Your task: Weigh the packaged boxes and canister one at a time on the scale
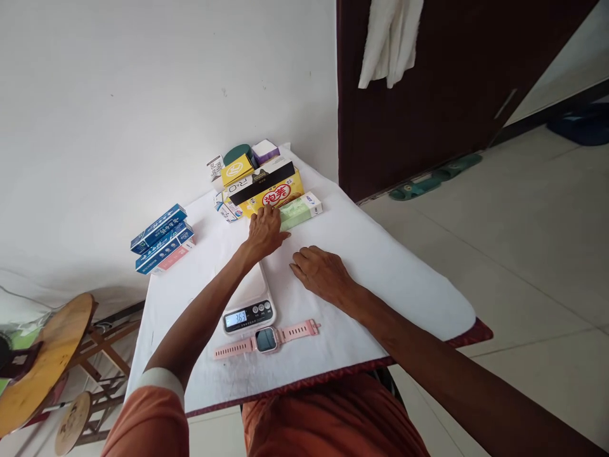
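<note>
My left hand (266, 232) reaches over the far end of a white digital kitchen scale (250, 293), its fingers closed over the left end of a slim green carton (302, 211). That end of the carton is hidden by the hand. The scale's lit display reads about 363. Right behind the fingers stands a yellow snack box (280, 192) with a black-and-white box (261, 178) against it. My right hand (322, 273) rests on the white tablecloth, right of the scale, fingers curled in and nothing visible in them.
A pink-strapped smartwatch (266, 340) lies before the scale. Blue cartons (164, 238) are stacked at the table's left edge. A small yellow box (236, 170), a green round lid (238, 153) and a purple-white box (265, 151) stand at the back, near the wall. Wooden stools (71, 422) are at left.
</note>
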The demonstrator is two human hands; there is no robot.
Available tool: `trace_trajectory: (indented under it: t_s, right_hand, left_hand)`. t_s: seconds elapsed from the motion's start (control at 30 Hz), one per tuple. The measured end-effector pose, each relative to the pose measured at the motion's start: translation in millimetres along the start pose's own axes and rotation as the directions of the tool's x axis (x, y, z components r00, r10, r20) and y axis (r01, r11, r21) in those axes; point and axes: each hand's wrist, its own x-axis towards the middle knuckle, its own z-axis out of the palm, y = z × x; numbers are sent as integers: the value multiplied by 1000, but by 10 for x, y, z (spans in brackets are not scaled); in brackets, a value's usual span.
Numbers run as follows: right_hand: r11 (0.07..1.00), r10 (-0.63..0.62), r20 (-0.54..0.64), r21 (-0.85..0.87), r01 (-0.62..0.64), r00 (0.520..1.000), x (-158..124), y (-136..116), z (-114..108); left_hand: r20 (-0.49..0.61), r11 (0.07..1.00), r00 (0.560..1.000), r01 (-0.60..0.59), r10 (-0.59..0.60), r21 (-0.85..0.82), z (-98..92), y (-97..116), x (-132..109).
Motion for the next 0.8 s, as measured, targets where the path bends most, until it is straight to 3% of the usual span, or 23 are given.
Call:
trace_trajectory:
  t_s: [0.33, 0.47, 0.57, 0.67, 0.8]
  right_hand:
    - [1000, 6, 9, -13, -6, 1000, 5, -4, 27]
    - [1000, 11, 4, -15, -11, 1000, 4, 1, 36]
    - [1000, -3, -8, -12, 3, 1000, -8, 16, 51]
    - [1000, -10, -7, -8, 9, 1000, -20, 25, 58]
    - [1000, 23, 15, -11, -23, 1000, -25, 12, 48]
  left_hand:
    - [77, 987, 985, 156, -152, -40, -116, 62, 28]
    - [102, 992, 992, 80, -70, -100, -176, 122, 64]
    - [45, 989, 999, 17, -10, -146, -356, 182, 34]
    - [-81, 983, 996, -50, 36, -176, -659, 160, -154]
    - [-137, 969, 989, -80, 49, -234, -965, -100, -726]
